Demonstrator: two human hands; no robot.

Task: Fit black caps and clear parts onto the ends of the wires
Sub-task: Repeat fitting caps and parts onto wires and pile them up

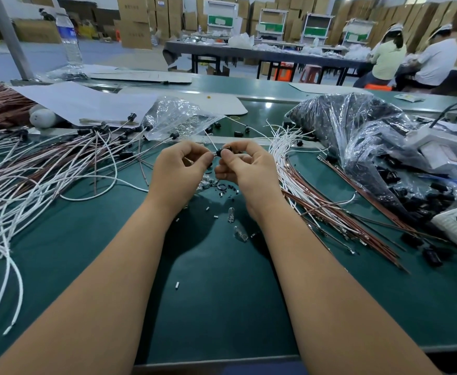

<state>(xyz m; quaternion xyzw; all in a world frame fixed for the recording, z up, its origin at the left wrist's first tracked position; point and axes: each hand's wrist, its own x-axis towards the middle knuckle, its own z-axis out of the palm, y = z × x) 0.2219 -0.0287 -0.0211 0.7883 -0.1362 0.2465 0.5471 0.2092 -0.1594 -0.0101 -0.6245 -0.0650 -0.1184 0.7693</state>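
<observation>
Centre of frame, above the green bench top (222, 293): black cap (226, 152) pinched between thumb and forefinger of right hand (245, 169), fingers curled tight around it. Left hand (180, 166) likewise curled, fingertips meeting the cap from the left side, apparently pinching a small part or the wire end; exact contents hidden by the fingers. Thin white wire (209, 140) rising from the meeting point toward upper centre.

Handling, judged: cap light, rigid, small, easily dropped; best taken by its sides. Wire limp and springy; best held close behind its tip to stop buckling. Clear bulb-like parts (231, 215) below centre probably brittle; gentle pinch on the body advised.

Left of frame: heap of capped wires (59, 163). Right of centre: fan of uncapped white and brown wires (297, 185). Right: plastic bag of black caps (357, 131). Upper centre: smaller clear bag (173, 117).
</observation>
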